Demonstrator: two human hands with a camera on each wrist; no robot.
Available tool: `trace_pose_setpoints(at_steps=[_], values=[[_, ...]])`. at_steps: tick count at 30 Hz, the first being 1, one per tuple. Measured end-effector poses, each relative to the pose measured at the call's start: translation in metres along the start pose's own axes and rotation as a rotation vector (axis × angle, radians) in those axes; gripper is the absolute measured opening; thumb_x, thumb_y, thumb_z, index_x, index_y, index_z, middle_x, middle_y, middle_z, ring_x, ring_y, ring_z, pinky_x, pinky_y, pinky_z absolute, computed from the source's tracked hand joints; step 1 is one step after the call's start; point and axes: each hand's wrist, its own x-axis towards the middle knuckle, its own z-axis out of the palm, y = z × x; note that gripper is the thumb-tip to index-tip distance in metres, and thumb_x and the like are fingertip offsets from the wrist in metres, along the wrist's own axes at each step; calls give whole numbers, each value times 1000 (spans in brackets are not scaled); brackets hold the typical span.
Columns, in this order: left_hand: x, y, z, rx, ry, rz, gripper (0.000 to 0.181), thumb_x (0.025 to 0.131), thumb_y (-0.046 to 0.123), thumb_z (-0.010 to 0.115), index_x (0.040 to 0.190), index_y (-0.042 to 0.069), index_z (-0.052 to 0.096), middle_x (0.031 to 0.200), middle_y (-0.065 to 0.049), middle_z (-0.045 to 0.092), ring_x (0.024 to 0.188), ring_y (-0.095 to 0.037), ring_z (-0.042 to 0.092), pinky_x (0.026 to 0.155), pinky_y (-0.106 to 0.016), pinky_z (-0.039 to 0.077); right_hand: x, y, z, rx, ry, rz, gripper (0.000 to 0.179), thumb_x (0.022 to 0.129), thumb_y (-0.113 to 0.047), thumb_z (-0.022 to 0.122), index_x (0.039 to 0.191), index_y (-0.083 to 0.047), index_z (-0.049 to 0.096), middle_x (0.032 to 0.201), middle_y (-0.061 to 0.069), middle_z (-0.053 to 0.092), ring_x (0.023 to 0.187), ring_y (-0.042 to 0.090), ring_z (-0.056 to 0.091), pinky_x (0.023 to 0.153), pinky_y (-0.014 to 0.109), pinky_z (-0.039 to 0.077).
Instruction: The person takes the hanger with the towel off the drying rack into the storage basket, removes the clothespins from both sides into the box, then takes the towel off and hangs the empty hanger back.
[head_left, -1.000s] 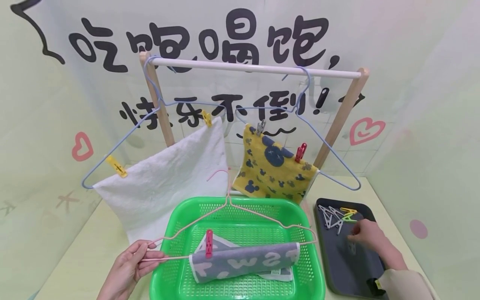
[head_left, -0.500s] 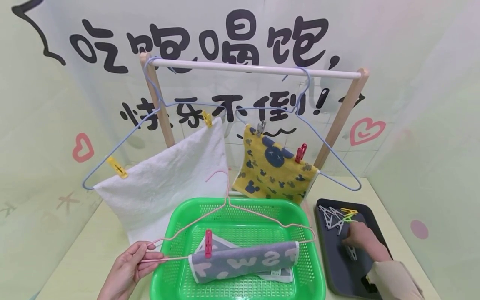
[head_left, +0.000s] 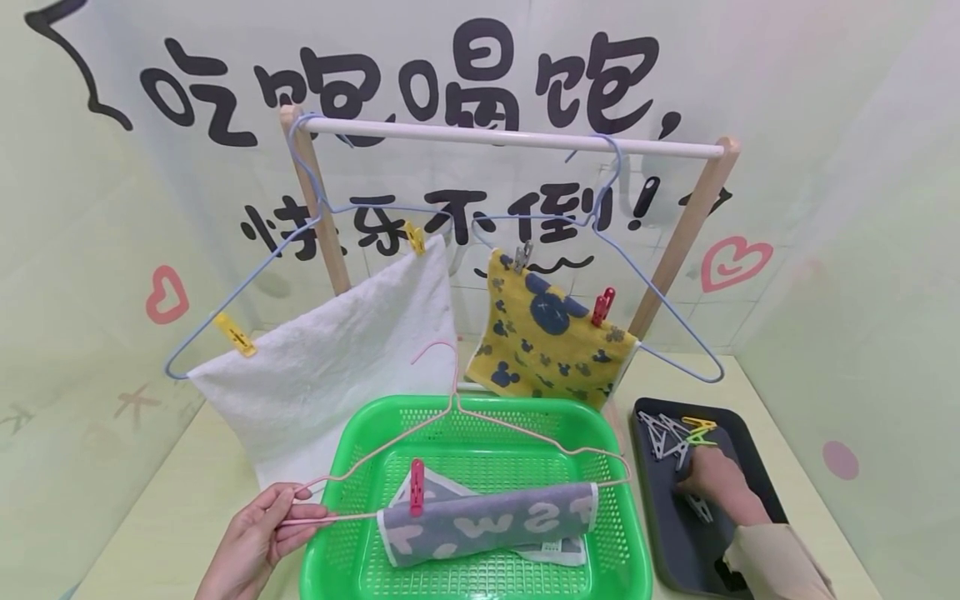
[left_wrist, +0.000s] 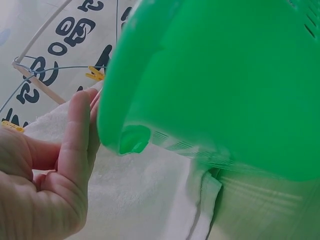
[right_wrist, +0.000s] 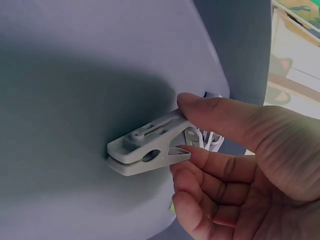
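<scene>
Two blue hangers (head_left: 595, 218), with one white towel (head_left: 352, 333) and one yellow cloth (head_left: 555, 325), hang behind one green basket (head_left: 547, 402), itself between the grips. Right grip (head_left: 720, 483): fingertips pinching one gray clothespin (right_wrist: 165, 135) within the dark tray (head_left: 678, 550) by the counter's (head_left: 165, 500) right edge; long axis along the tray, mouth toward its near edge. Left grip (head_left: 255, 533): fingers around one pink hanger's (head_left: 455, 392) left end.

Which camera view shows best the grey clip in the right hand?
The right wrist view: the grey clip appears large, its toothed mouth visible beyond the right hand. The head view shows it small, partly covered by the hand; the left wrist view lacks it.
</scene>
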Motion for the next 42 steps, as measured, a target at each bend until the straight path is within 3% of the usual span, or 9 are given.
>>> trace_pose_setpoints(at_steps=[9, 22, 26, 31, 37, 42], values=[[0, -1, -1, -15, -25, 7, 41, 105, 7, 21, 104, 8, 62, 100, -11, 70, 96, -20, 67, 81, -25, 55, 0, -2, 2, -5, -16, 31, 30, 67, -14, 82, 67, -1, 55, 60, 5, 54, 56, 18, 52, 49, 35, 45], [-1, -3, 0, -5, 4, 0, 41, 105, 8, 22, 103, 8, 62, 97, -11, 71, 94, -20, 67, 79, -25, 55, -8, -5, -4, 30, 5, 23, 26, 69, -15, 80, 68, -3, 57, 62, 3, 53, 56, 17, 49, 47, 31, 41], [0, -3, 0, -23, -21, 2, 41, 105, 7, 20, 104, 8, 62, 99, -12, 70, 96, -21, 67, 81, -26, 55, -15, -11, -16, 46, 47, -16, 17, 74, -13, 76, 72, -2, 63, 64, 2, 58, 56, 16, 51, 48, 32, 44], [0, -2, 0, -31, -44, 2, 42, 105, 7, 19, 106, 7, 61, 100, -12, 70, 97, -22, 66, 82, -27, 54, -26, -26, -34, 83, 134, -122, 12, 77, -10, 73, 73, -1, 67, 64, 1, 61, 55, 13, 52, 48, 30, 45], [1, -1, 1, -1, -7, -7, 42, 105, 7, 21, 104, 8, 62, 98, -12, 70, 95, -22, 67, 81, -26, 55, -39, -56, -53, 124, 278, -241, 7, 77, -4, 73, 73, -2, 68, 66, 1, 63, 57, 12, 55, 49, 26, 48], [1, -1, 2, 17, 21, -15, 40, 105, 8, 23, 104, 8, 63, 97, -11, 71, 94, -21, 67, 80, -26, 55, -50, -92, -62, 169, 326, -323, 8, 77, -2, 74, 74, -6, 68, 65, -3, 61, 56, 9, 54, 48, 23, 47]])
